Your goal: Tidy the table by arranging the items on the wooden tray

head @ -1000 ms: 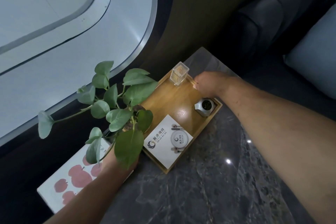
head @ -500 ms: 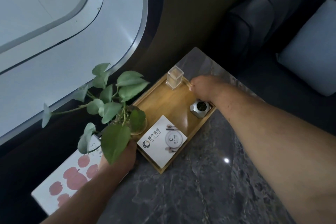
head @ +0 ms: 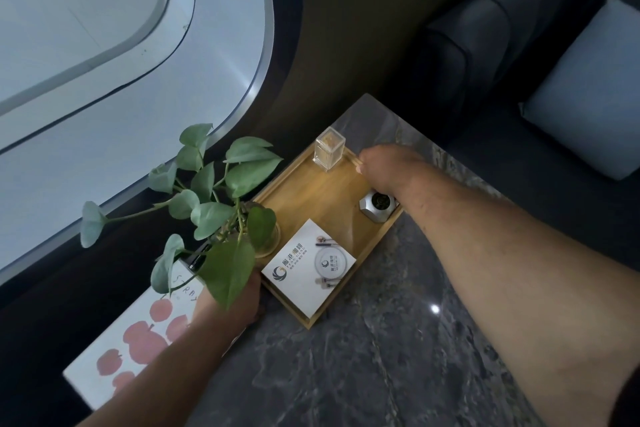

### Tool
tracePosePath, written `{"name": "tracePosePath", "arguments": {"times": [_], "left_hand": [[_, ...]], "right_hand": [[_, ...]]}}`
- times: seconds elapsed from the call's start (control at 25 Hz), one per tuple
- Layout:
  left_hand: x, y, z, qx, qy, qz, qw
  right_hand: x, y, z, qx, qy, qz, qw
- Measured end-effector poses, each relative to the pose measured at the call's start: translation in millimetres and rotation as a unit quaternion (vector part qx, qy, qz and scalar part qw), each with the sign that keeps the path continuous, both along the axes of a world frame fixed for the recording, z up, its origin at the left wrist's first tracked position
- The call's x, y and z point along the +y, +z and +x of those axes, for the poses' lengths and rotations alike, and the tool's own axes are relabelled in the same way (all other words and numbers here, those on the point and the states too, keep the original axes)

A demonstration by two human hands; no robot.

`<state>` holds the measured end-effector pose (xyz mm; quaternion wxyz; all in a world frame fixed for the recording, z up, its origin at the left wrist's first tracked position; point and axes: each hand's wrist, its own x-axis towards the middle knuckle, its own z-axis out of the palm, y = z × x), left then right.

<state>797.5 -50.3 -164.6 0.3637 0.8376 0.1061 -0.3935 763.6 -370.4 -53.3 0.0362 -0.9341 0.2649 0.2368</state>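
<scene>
The dark marble table (head: 398,357) fills the lower right of the frame, and on it the wooden tray (head: 322,198) lies with its long axis running from the lower centre up toward the upper right, so it sits diagonally to the table edge. The two hands are at opposite ends of this axis. The right hand (head: 384,166) is at the far corner of the tray, in the centre right of the frame, and its fingers are curled closed over the rim there. The left hand (head: 239,298) is at the near left corner, partly hidden under the leaves, so I cannot tell if its fingers grip the rim or only press against it. Beside this hand, at the lower left, a white book with red apples (head: 138,329) lies off the tray and touches or almost touches its near end. On the tray, the potted plant (head: 221,218) stands at the left side, the white card (head: 308,267) lies flat at the near end, the small grey metal holder (head: 377,206) stands on the right side just under the right forearm, and the clear toothpick box (head: 329,149) stands upright at the far end, just beside the right hand. In my judgement the next move is to turn or slide the whole tray, and for this both hands must move together, because the tall plant could tip.
</scene>
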Motion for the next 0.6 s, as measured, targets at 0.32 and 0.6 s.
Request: {"name": "tracePosePath", "arguments": {"times": [0.32,0.6], "left_hand": [[12,13,4,-0.004,-0.094,-0.002,0.996],[9,65,-13,-0.107,-0.234,0.081,0.963]], "right_hand": [[15,-5,-21,-0.068,-0.151,0.059,0.984],[46,31,-77,-0.135,-0.128,0.050,0.981]]}}
